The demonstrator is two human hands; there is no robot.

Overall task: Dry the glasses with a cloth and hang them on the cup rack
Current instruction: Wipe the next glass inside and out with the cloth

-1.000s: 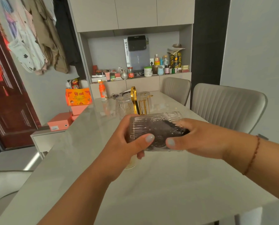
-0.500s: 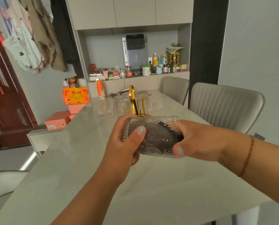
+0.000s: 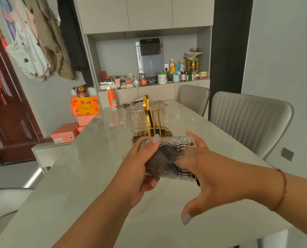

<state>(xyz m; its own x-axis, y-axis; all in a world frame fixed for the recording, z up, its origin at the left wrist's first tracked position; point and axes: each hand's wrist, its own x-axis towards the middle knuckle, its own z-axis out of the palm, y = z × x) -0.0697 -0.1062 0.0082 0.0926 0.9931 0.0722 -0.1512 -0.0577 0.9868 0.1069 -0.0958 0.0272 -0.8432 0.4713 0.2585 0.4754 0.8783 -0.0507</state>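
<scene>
Gripping the ribbed glass (image 3: 168, 156) sideways above the table (image 3: 88, 176), the left hand (image 3: 140, 169) curls around its base end. Right hand (image 3: 208, 178) has fingers shoved inside with the dark cloth (image 3: 167, 154), thumb now splayed wide off the glass; half a second ago it pressed the outside. Gold cup rack (image 3: 149, 120) sits just behind.

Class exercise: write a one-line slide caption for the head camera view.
Left hand grips a ribbed glass on its side while the right hand works a dark cloth inside, before the gold cup rack.
</scene>
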